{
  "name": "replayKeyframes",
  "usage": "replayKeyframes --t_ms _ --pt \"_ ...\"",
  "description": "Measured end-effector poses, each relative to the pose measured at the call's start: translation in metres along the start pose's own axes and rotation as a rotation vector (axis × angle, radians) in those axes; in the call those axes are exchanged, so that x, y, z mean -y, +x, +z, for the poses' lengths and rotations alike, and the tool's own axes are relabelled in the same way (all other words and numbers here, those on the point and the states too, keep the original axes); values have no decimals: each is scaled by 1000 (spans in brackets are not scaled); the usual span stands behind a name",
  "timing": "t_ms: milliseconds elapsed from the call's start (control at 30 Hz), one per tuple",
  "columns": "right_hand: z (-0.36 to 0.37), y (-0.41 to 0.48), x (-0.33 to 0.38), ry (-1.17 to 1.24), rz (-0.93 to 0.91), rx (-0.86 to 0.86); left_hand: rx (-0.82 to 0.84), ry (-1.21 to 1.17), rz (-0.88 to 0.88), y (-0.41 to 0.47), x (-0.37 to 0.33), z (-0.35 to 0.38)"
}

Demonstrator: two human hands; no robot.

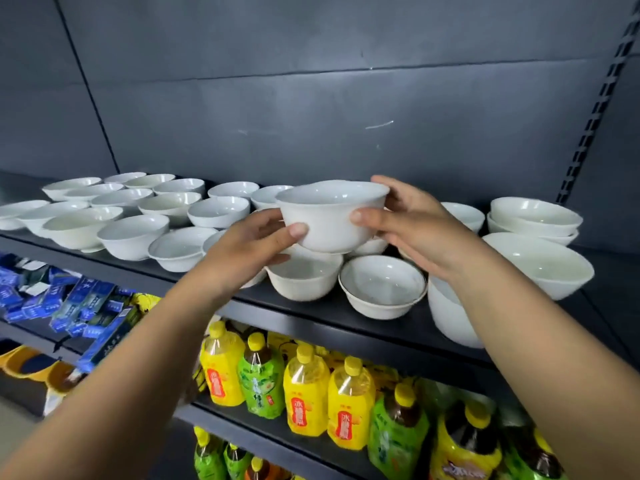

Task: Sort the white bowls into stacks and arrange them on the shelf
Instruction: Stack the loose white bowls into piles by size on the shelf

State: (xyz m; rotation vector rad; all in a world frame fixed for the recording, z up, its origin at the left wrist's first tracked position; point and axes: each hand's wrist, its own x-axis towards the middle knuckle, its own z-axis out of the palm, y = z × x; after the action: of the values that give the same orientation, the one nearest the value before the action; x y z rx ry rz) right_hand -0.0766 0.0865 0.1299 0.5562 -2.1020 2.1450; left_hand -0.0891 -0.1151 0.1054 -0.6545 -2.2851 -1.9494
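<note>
right now a deep white bowl (332, 216) is held upright in the air above the dark shelf (311, 306), between both hands. the left hand (256, 242) grips its left wall with the thumb on the near side; the right hand (405, 216) grips the right wall, thumb in front and fingers curled behind the rim. directly under it sit two more deep bowls: one (304, 277) at the shelf's front edge and a ribbed-rim bowl (382, 285) just beside it. to the right stands a short stack of wide bowls (535, 216), with a large single bowl (543, 265) in front of it, and to the left many loose shallow bowls (131, 209) are spread out unsorted. below, a lower shelf carries yellow and green drink bottles (304, 393) and blue boxes (69, 299).

sorting looks to be at an early stage: one stack exists, most bowls lie single. the next move probably calls for lowering the bowl level into one of matching shape, gently, so rims do not knock.
</note>
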Motion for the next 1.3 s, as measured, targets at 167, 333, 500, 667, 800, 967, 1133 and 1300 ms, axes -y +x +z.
replayKeyframes --t_ms 167,333,500,667,800,967,1133,1300 --pt "13 34 -23 -184 80 69 87 70 57 26 26 -37" --pt "25 32 -37 -291 100 87 138 187 24 34 46 -53" --pt "28 29 -33 -351 110 93 171 333 70 36 44 -57" --pt "29 27 -31 -387 143 97 228 513 125 46 43 -63" --pt "32 25 -39 -377 172 72 254 609 130 50 52 -65" --pt "35 26 -49 -355 188 54 251 670 133 53 61 -70" --pt "38 25 -46 -382 192 38 247 677 131 54 57 -72" --pt "40 27 -30 -462 106 1 161 649 277 50 38 -78"
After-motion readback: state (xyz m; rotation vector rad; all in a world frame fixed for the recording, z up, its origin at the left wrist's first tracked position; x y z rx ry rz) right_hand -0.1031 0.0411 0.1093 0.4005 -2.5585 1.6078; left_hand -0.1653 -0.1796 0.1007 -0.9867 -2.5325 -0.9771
